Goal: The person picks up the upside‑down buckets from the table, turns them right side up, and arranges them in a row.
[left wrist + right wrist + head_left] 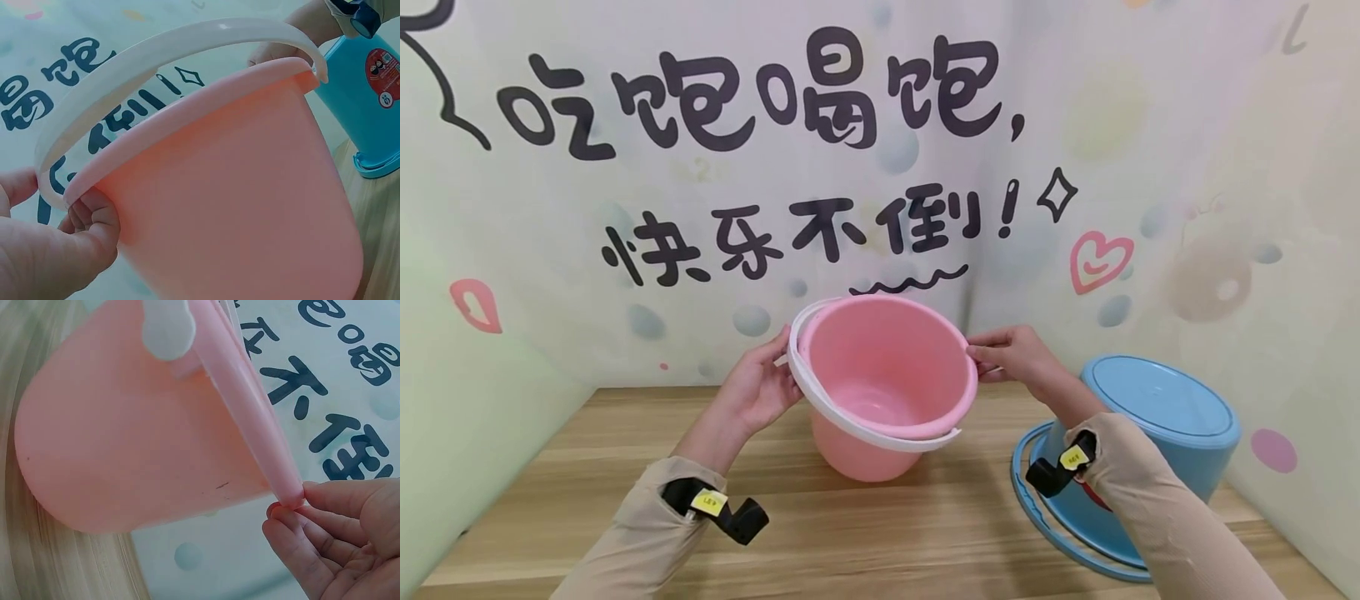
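Observation:
A pink bucket [868, 462] is tilted over the wooden table with its mouth toward me, and its inside shows no contents. My left hand [752, 396] holds it at the left rim, fingers curled beneath the lip while the thumb lies at the white handle [219, 32]. That handle hangs down across the front of the rim. On the opposite side my right hand [1018, 358] pinches the rim between thumb and fingertips. In the right wrist view, small dark marks [222, 485] show on the bucket's outer wall.
An upside-down blue bucket [1161, 400] stands at the right, partly behind my right forearm, its blue handle [1037, 508] lying low around it. A red label [382, 75] is on its side. Behind the wooden table [850, 542] rises a printed backdrop [737, 183] with black lettering.

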The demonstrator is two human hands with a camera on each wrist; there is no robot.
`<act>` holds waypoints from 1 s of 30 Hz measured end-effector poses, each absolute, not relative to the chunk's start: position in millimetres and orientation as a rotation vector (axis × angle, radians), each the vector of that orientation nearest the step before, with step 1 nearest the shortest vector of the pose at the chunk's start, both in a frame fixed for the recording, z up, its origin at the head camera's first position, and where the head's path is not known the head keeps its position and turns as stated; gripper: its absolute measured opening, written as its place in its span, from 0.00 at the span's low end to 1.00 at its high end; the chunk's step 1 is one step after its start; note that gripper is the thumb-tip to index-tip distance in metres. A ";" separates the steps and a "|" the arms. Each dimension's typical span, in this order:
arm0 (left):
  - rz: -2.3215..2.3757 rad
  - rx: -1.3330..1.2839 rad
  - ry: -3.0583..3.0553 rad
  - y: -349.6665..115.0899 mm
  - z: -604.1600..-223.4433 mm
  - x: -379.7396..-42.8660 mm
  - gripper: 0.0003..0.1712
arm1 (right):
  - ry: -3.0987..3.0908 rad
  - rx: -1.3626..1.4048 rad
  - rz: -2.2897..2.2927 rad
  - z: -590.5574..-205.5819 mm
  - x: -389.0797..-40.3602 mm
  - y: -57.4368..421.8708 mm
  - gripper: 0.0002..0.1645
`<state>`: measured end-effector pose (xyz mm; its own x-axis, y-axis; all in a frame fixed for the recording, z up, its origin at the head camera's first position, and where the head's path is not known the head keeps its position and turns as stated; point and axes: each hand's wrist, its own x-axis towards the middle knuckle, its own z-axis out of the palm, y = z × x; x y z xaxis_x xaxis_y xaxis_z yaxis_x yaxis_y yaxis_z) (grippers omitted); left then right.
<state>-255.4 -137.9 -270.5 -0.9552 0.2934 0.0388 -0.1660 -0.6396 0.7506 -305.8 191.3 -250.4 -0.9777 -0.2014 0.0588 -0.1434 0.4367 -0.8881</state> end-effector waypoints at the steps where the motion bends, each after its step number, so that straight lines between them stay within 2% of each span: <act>1: 2.626 0.219 1.175 -138.0 -270.5 -255.5 0.13 | 2.612 -0.320 -1.613 -250.8 -305.8 191.5 0.22; 14: 2.634 0.065 1.124 -138.3 -272.4 -256.2 0.14 | 2.588 -0.299 -1.669 -255.9 -310.7 191.4 0.20; 30: 2.614 -0.007 1.079 -138.2 -276.3 -258.6 0.13 | 2.578 -0.327 -1.629 -263.6 -316.2 192.7 0.21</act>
